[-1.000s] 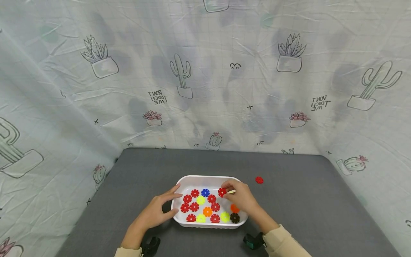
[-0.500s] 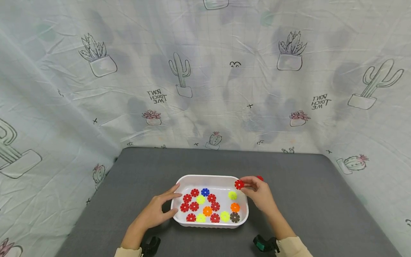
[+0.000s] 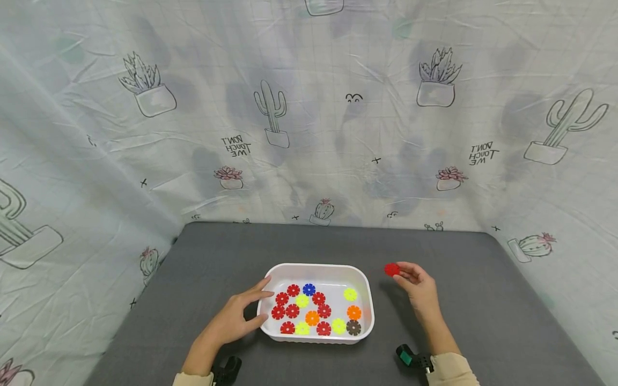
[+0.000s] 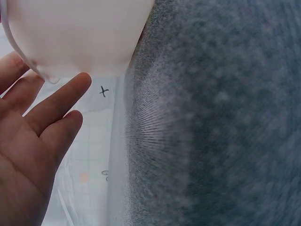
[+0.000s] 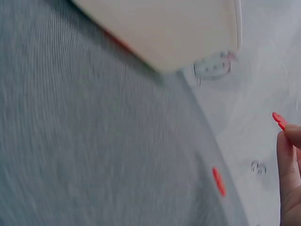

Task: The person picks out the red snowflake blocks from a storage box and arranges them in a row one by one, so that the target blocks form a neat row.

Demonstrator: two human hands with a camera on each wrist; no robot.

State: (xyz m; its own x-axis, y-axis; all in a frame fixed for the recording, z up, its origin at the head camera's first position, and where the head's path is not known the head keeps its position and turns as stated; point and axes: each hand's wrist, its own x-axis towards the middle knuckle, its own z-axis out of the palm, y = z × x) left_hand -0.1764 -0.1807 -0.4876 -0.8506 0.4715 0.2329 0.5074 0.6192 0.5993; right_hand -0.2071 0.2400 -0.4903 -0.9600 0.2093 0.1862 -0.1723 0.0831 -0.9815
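Observation:
A white tray on the grey table holds several flower-shaped discs: red, yellow, orange, blue and one dark. My left hand rests with straight fingers against the tray's left rim; the left wrist view shows the fingers touching the tray wall. Right of the tray, my right hand pinches a red disc just above the table. In the right wrist view the pinched disc sits at my fingertip, and another red disc lies on the table below it.
The grey table is walled by a cactus-print cloth at the back and both sides. Bare grey surface lies beyond the tray and to its right. Wrist cameras show at the bottom edge.
My right hand lifted a red disc out of the tray and carried it right, past the rim, to where another red disc lies. The left hand stayed put.

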